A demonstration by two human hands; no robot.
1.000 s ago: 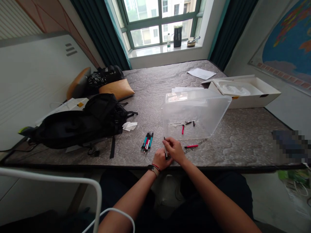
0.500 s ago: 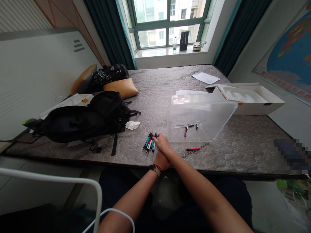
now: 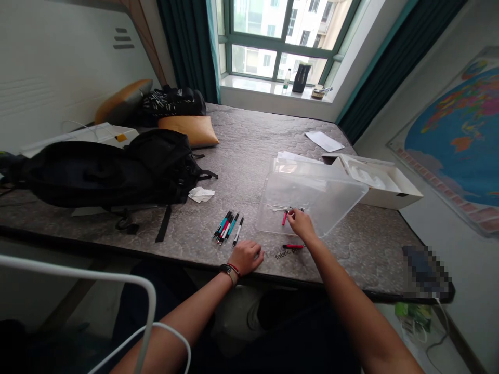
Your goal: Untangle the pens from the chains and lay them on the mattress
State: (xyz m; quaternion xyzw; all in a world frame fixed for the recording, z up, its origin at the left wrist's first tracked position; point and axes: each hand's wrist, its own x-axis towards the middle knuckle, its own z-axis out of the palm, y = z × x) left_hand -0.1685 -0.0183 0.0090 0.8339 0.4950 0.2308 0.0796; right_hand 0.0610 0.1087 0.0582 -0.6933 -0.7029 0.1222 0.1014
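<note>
My right hand [image 3: 301,223] reaches into a clear plastic bin [image 3: 331,191] lying on the mattress. Its fingertips are pinched together over small pen parts, and what they grip is hidden. Beside the fingertips is a red pen barrel [image 3: 285,218]; thin pale rods [image 3: 277,208] lie just left of it. My left hand [image 3: 246,257] rests near the mattress edge, fingers curled, with nothing visible in it. Left of it lies a bunch of pens [image 3: 224,227], with a white and black pen [image 3: 238,231] slightly apart. A red and black pen [image 3: 293,246] lies in front of the bin.
A black backpack [image 3: 117,171] and an orange cushion [image 3: 191,130] occupy the left side. Crumpled tissue [image 3: 201,194] lies by the backpack. A white open box [image 3: 390,182] stands behind the bin at right. A white tube frame [image 3: 97,275] crosses the lower left.
My right hand has moved from beside the bunch of pens, over my left wrist, into the bin. My left hand stays near the edge. The view has turned and tilted.
</note>
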